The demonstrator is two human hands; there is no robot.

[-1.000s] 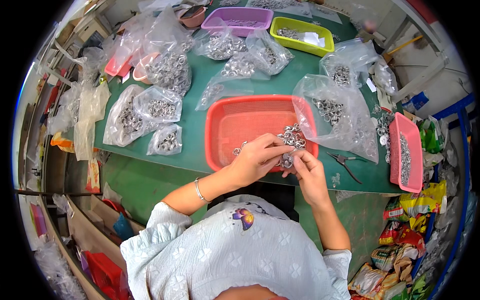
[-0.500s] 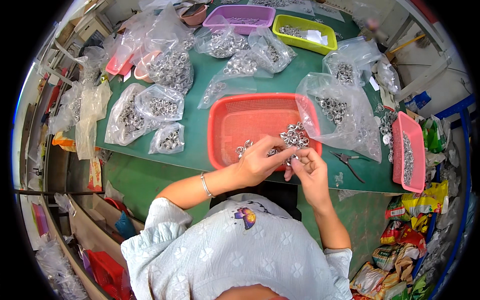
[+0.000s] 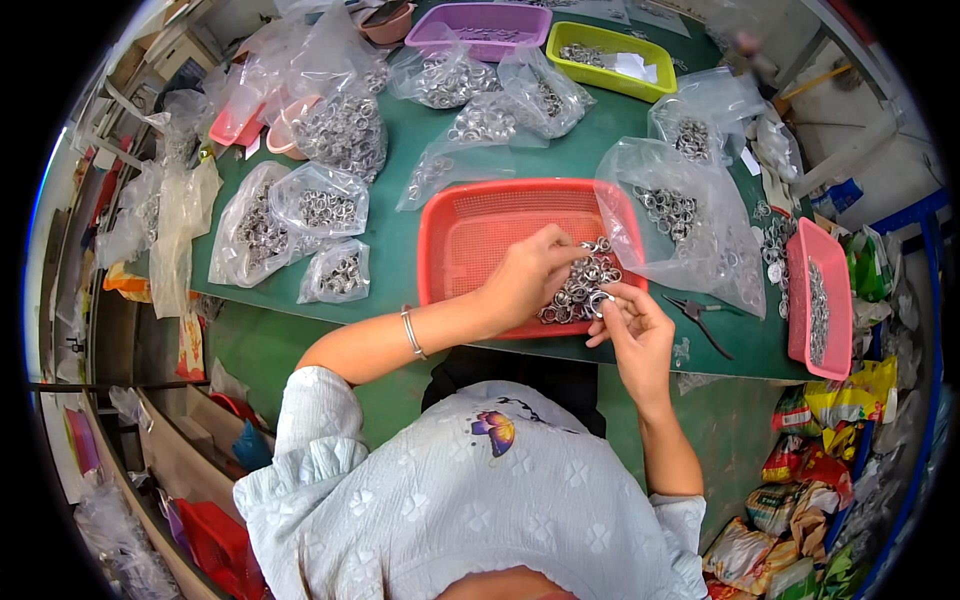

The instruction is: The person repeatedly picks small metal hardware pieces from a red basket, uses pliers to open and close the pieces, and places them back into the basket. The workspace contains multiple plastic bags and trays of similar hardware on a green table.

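Observation:
A heap of silver metal rings (image 3: 572,305) lies in the right part of a red plastic basket (image 3: 470,200). My left hand (image 3: 528,278) reaches over the basket, fingertips pinched together at the top of the heap. Whatever those fingertips hold is too small to make out among the rings. Just over the basket's near right corner, my right hand (image 3: 640,335) grips a silver ring (image 3: 599,301) between thumb and fingers. To its right, dark-handled pliers (image 3: 700,318) lie on the green table (image 3: 400,255).
A clear bag of rings (image 3: 668,215) overlaps the basket's right rim. More filled bags (image 3: 325,210) lie to the left. A pink basket (image 3: 835,290) stands at the table's right edge. Purple (image 3: 480,15) and yellow-green baskets (image 3: 610,70) sit at the back.
My hands were together over the basket's near edge. My left hand has moved forward to the heap, while my right has shifted slightly right; the ring in it now shows clearly.

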